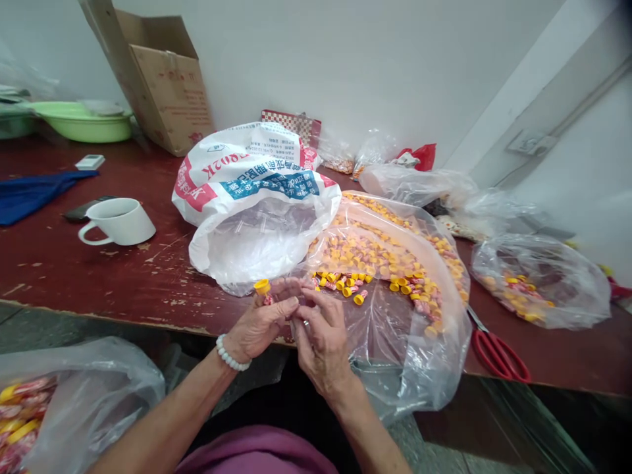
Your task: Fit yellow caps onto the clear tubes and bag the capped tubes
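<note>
Bent close together at the near edge of a worn red table, a person's two hands work over small goods; the left hand, beaded bracelet at its wrist, is mostly closed, with a piece standing up at its fingertips, yellow cup uppermost, red-and-white body partly hidden by the fingers; the right hand curls inward just beside it, fingers bent, and whether it grips anything cannot be told.

The piece looks light and rather stiff, its round cup probably smooth plastic and a little slippery, its patterned body likely thin-walled and easily dented; a gentle pinch just below the cup's rim would seem the surest hold.

Just beyond the right hand, more pieces spill loose inside a clear bag, its film limp, creased and glossy; directly ahead of the hands slumps a printed sack, white, crinkled and gaping; well to the right of the hands lie red-handled scissors; well to their left stands a smooth white mug, with a stiff, square-edged carton farther off.
</note>
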Demonstrator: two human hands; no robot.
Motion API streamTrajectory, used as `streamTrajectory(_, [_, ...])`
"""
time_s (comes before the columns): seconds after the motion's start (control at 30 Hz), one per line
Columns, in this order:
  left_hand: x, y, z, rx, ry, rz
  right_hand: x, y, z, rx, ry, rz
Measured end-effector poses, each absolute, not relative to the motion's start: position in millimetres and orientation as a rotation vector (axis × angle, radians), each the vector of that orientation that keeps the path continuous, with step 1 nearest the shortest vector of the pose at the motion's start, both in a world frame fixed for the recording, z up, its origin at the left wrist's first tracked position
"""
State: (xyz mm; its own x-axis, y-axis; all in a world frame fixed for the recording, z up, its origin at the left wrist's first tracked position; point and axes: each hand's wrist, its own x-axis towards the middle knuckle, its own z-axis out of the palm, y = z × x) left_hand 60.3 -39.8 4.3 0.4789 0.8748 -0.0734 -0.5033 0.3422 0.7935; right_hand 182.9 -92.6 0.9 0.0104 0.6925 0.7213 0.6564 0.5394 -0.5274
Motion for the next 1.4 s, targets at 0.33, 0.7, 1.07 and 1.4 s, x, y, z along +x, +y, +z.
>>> streamTrajectory(0.33, [58,-32,-5,0.918,0.689,0.881,296,-57,-44,-2.098,-1.607,-0.143])
streamTrajectory(0.7, [59,-36,0,0.865,0.614,0.678,309,-62,-46,-2.05,-1.449,-0.002])
streamTrajectory(1.07, [61,-44,-2,1.335,0.886,0.68,248,-101,38,-1.375,-1.197,1.03])
streamTrajectory(1.4, [59,-49,1,1.519,0.888,0.698,245,-102,36,-1.453,-1.352,1.044])
